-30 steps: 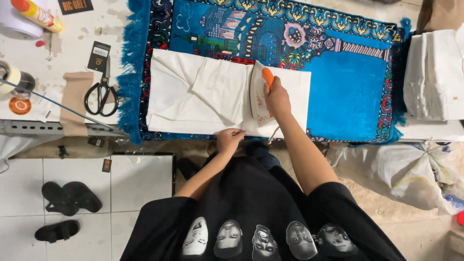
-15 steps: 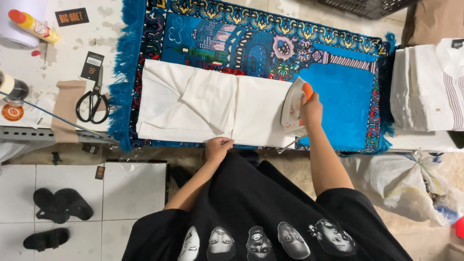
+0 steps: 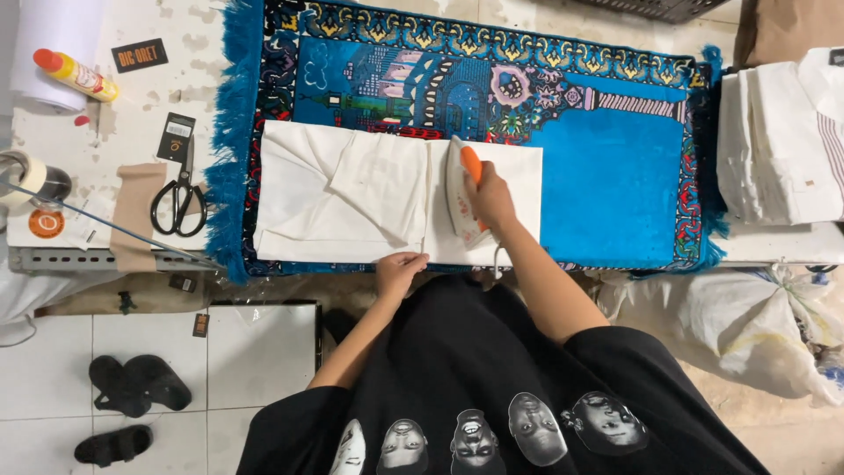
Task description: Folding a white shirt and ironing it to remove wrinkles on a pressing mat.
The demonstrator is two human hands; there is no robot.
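Right hand (image 3: 490, 195) closed around the orange handle of the iron (image 3: 460, 200); iron sole flat on the white cloth (image 3: 352, 198), on the cloth's right-of-middle part. Left hand (image 3: 400, 272) pressed on the near edge of the cloth, fingers curled over the hem, just left of the iron and nearer the body.

Cloth lies folded on a blue patterned rug (image 3: 615, 167), toward the rug's left and near side. Right of the cloth: a broad bare stretch of rug up to its right border. Far side of the cloth: patterned rug uncovered.

Left of the rug's fringe, on the bench (image 3: 141, 97): black scissors (image 3: 178, 198), an orange-capped bottle (image 3: 74, 74), a tape roll (image 3: 31, 179). Right of the rug: stack of folded white garments (image 3: 782, 141). Below the bench: white tiled floor, black sandals (image 3: 132, 387), white sack (image 3: 747, 325).
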